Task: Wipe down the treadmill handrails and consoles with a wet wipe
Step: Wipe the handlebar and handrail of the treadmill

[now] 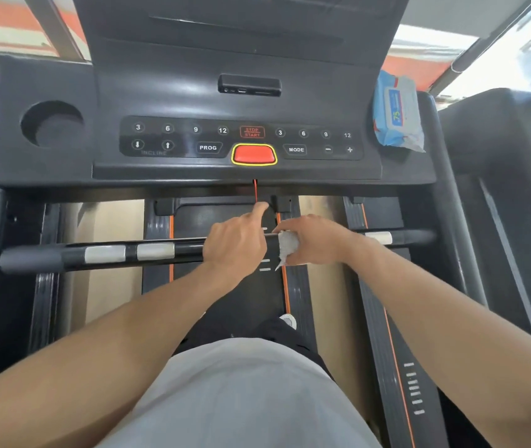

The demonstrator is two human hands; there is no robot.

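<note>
Head view, the only one I have. My right hand [314, 239] grips a bunched wet wipe [287, 247] and clamps it onto the front crossbar handrail [189, 248], near the bar's middle. My left hand [236, 242] wraps the same bar just beside the wipe, index finger sticking forward toward the red safety cord [255, 190]. Both hands nearly touch.

Progress, my read: mid-wipe on the crossbar, early to middle of the job. I can't tell which stretches of bar are already clean; no wet sheen shows. The console [241, 140] with its red stop button [254, 154] looks untouched so far, and so do the side rails. The wipe pack [398, 114] sits in the right cup holder, handy for a fresh sheet. A second treadmill [510, 130] stands to the right, probably left to do.
</note>
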